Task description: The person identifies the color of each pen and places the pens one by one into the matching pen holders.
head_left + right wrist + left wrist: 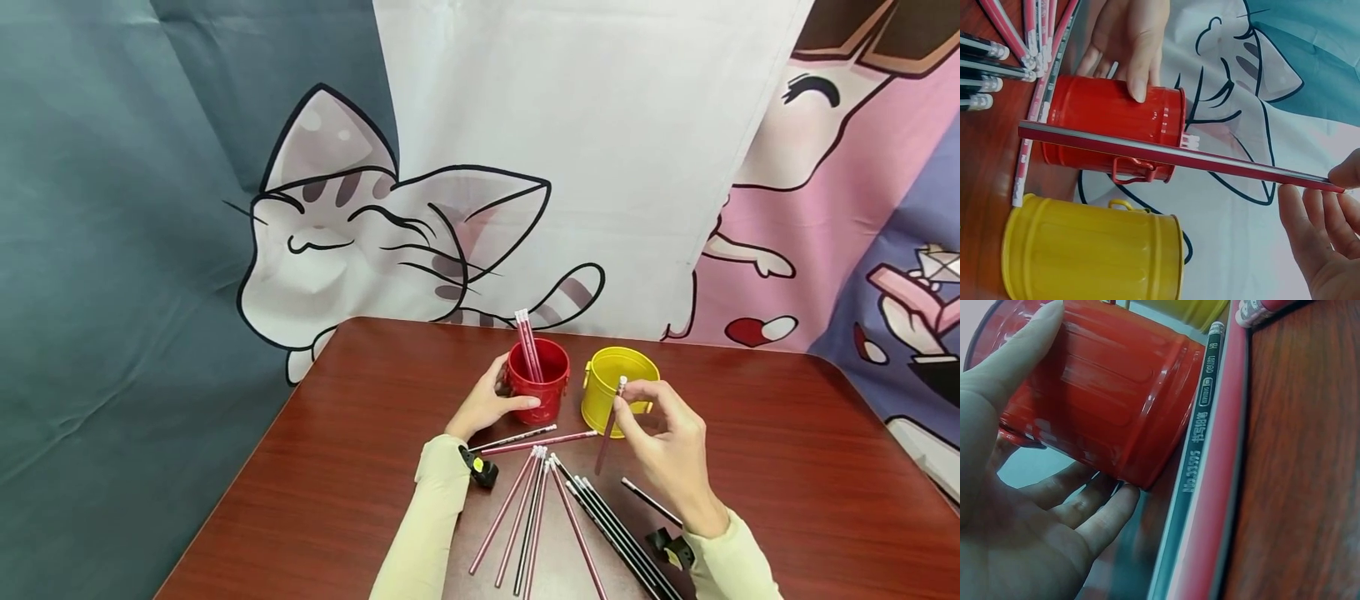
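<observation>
My left hand (495, 400) grips a red tin cup (543, 398) standing on the table, thumb across its front; the left wrist view shows the fingers (1094, 515) curled round the cup (1104, 394). Two or three red pencils (528, 343) stand in the cup. My right hand (633, 396) pinches a red pencil (606, 442) near its eraser end, hanging almost upright in front of a yellow tin cup (617, 375). In the right wrist view this pencil (1179, 153) crosses in front of the red cup (1110, 128), above the yellow cup (1091, 253).
Several red and black pencils (536, 508) lie fanned out on the brown table (337, 467) between my forearms, two more (536, 437) just before the cups. A dark pencil (1200, 425) lies against the red cup's base. A cartoon-printed cloth (420, 233) hangs behind.
</observation>
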Tool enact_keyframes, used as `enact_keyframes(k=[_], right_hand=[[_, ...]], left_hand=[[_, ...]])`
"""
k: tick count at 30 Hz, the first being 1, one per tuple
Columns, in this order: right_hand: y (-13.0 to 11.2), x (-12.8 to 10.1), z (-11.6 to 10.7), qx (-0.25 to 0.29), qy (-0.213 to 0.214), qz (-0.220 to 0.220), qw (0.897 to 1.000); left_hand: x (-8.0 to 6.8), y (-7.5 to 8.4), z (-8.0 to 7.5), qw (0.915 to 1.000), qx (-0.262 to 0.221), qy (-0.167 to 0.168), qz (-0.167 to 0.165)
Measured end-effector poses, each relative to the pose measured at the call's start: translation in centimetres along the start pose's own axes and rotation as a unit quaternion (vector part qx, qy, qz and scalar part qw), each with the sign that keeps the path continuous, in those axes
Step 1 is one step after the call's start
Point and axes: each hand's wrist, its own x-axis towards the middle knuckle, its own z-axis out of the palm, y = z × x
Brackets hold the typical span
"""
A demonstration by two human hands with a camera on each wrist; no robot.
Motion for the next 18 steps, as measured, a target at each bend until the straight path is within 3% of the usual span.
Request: enact_keyframes(k=[6,13,18], right_hand=[[-0.3,1.1,0.4,0.007,0.002,0.008,1.000],[2.1,2.0,1.2,0.009,0.003,0.020,1.000],[2.5,3.7,2.0,0.016,0.014,0.015,1.000]], left_hand=[[-0.1,0.2,-0.2,0.9999,-0.005,-0.008,0.010],[-1.1,2.7,-0.5,0.9992,-0.017,-0.033,0.011],[-1.3,3.2,-0.5,0.9994,-0.010,-0.032,0.006]])
